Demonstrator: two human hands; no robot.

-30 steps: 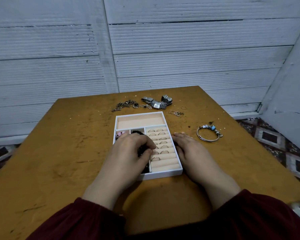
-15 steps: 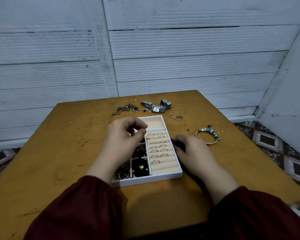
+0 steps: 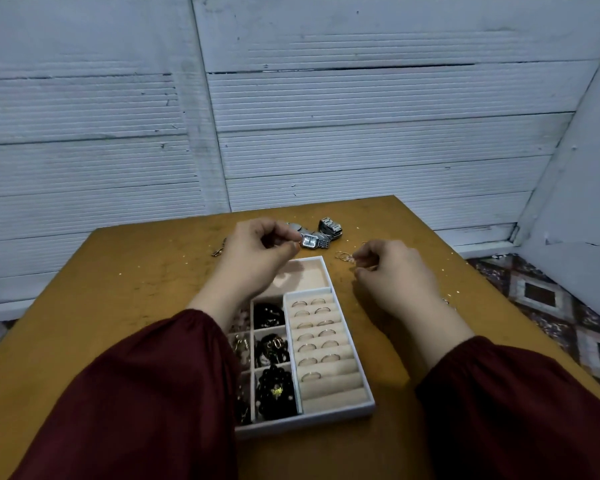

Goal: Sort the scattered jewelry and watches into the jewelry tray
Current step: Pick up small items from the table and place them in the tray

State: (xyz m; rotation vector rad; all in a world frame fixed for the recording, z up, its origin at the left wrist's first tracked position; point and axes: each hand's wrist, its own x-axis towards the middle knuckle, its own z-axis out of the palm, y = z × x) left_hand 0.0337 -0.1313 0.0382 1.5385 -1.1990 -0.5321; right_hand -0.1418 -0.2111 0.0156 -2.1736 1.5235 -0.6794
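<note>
One jewelry tray [image 3: 368, 408]; thirteen rings [image 3: 328, 345] stood in its roll section; two watches [image 3: 309, 241] lay beyond it.

Dim, cool, even light; soft shadows lie under the forearms. Wide-angle bending shows at the frame edges. Hands slightly blurred.

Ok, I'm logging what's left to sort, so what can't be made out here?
Head view:
- Chain: mostly behind the left hand.
- Tray: left compartments under the left sleeve.
- Small rings by the right hand: too small to tell if pinched.
- Anything in the left hand: hidden by curled fingers.
</note>
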